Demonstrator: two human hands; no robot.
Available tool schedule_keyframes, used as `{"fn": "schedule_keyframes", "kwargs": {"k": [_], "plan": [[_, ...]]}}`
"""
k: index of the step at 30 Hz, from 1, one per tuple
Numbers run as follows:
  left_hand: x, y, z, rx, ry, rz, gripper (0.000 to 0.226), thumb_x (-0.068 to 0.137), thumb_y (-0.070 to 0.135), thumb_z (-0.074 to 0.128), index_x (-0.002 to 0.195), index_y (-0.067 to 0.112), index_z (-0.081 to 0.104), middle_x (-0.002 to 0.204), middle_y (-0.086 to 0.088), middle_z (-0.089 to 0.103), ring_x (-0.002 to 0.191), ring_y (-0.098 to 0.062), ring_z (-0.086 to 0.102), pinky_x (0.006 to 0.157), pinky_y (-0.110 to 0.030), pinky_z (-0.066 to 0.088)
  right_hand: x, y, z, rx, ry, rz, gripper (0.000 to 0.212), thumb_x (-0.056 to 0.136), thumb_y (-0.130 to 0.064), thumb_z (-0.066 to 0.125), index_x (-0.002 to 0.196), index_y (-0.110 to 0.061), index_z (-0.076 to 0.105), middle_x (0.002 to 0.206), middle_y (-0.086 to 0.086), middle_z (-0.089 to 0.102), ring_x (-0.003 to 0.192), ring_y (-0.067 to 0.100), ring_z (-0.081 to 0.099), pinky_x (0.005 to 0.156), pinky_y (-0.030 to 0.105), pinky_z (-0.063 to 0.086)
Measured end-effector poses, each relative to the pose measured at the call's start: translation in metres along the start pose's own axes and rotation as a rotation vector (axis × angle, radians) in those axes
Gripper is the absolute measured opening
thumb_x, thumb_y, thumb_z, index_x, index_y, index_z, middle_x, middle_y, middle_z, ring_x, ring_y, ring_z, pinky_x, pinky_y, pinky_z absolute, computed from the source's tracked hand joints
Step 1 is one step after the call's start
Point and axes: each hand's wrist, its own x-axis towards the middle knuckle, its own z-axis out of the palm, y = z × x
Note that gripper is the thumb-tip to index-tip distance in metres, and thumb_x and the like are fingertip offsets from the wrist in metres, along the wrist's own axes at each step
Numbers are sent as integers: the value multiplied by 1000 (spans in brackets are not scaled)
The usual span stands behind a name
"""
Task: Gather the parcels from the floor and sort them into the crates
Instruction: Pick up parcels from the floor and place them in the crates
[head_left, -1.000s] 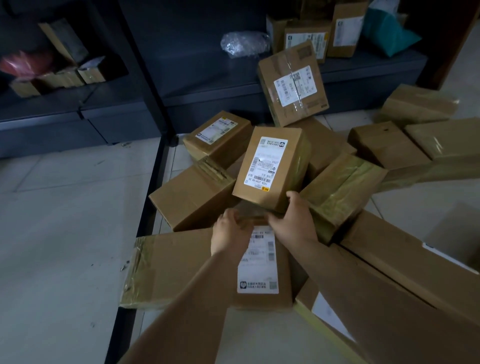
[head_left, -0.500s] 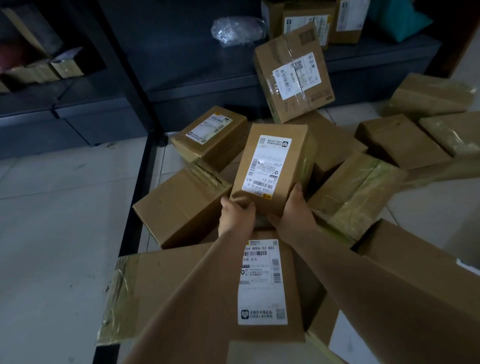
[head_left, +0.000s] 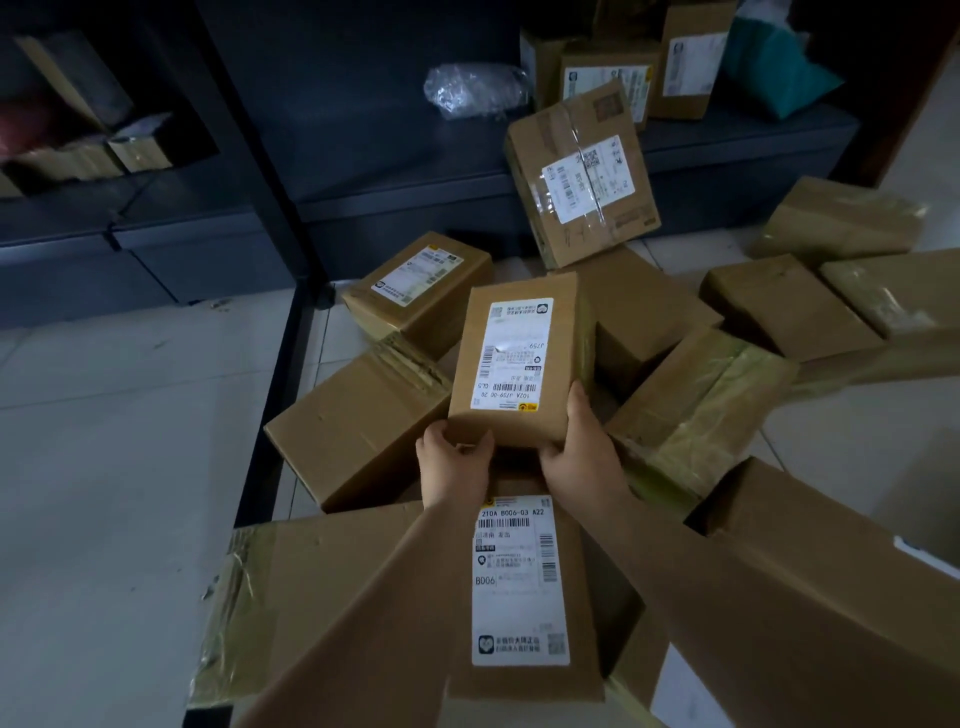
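A small cardboard parcel (head_left: 519, 358) with a white shipping label on top is held above the pile in the middle of the view. My left hand (head_left: 453, 465) grips its near left corner and my right hand (head_left: 584, 457) grips its near right edge. Directly below my forearms lies another labelled parcel (head_left: 524, 587) marked B006. Several more brown parcels lie around on the floor: a labelled one (head_left: 421, 291) behind, a plain one (head_left: 358, 426) to the left, a tape-wrapped one (head_left: 701, 410) to the right. No crate is visible.
A dark shelf unit (head_left: 395, 182) runs along the back, with a tilted parcel (head_left: 582, 176) leaning on it, a plastic bag (head_left: 475, 91) and more boxes on top. A dark metal post (head_left: 270, 395) crosses the floor at left. Pale tiled floor (head_left: 114, 467) lies left.
Both hands have closed on the small labelled parcel and lifted it slightly toward me. The view has shifted nearer to the pile.
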Motion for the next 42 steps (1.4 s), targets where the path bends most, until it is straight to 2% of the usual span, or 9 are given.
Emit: {"fn": "schedule_keyframes", "kwargs": {"k": [5,10,14,18,20,24,31,36,42], "plan": [[-19,16,-15,-10,-21,157,41,82,19,67,120,12,55,120,-4,53,96,-15,55,80,-31,46,-14,-3,-27,66,-14,-82,55,91,-1,49,142,-17,37,146,4,39,129,18,42,102,21,31],[-37,41,-32,21,-17,228,25,86,23,62,109,13,64,102,-1,61,92,-18,60,78,-29,49,-32,-9,-42,200,29,0,49,94,-23,54,140,-12,41,138,10,49,128,24,44,107,37,36],[-52,47,-41,-27,77,32,38,79,51,65,100,19,60,83,12,59,71,-4,54,54,-21,38,-44,-14,-49,269,140,103,44,91,-30,58,129,-9,50,121,12,60,113,28,56,92,37,45],[-56,39,-46,169,-51,-85,65,76,63,60,117,12,58,111,-2,63,101,-22,59,79,-27,44,-57,-14,-40,323,113,232,55,88,-39,60,129,-4,48,123,12,58,113,27,54,84,29,42],[-59,33,-45,189,-94,-91,61,74,60,65,114,13,62,111,-4,64,106,-25,57,89,-31,46,-60,-14,-36,396,39,345,61,87,-48,57,128,-3,50,122,11,58,114,29,54,86,30,42],[-71,25,-44,-34,-96,-106,36,74,39,75,98,16,63,79,8,62,73,-11,59,64,-23,46,-64,-12,-37,448,-43,412,47,86,-42,60,114,-5,62,93,5,61,89,24,59,79,33,48],[-109,11,-67,-250,-78,-21,32,69,30,81,90,25,58,89,7,68,82,-13,67,71,-29,54,-103,-5,-40,530,9,173,13,84,-36,64,93,-27,63,86,-12,65,80,5,60,62,20,46],[-130,8,-79,-229,-72,40,65,67,30,82,122,13,52,109,-2,66,96,-17,65,85,-37,55,-122,-9,-48,515,29,-22,19,85,-29,65,103,-24,63,92,-12,66,86,1,61,68,16,48],[-144,3,-87,-188,-19,179,69,66,35,82,123,12,52,114,-4,63,102,-19,63,87,-40,54,-146,-12,-56,643,39,-88,17,83,-25,68,90,-39,62,85,-19,70,81,-4,65,67,14,51]]}}
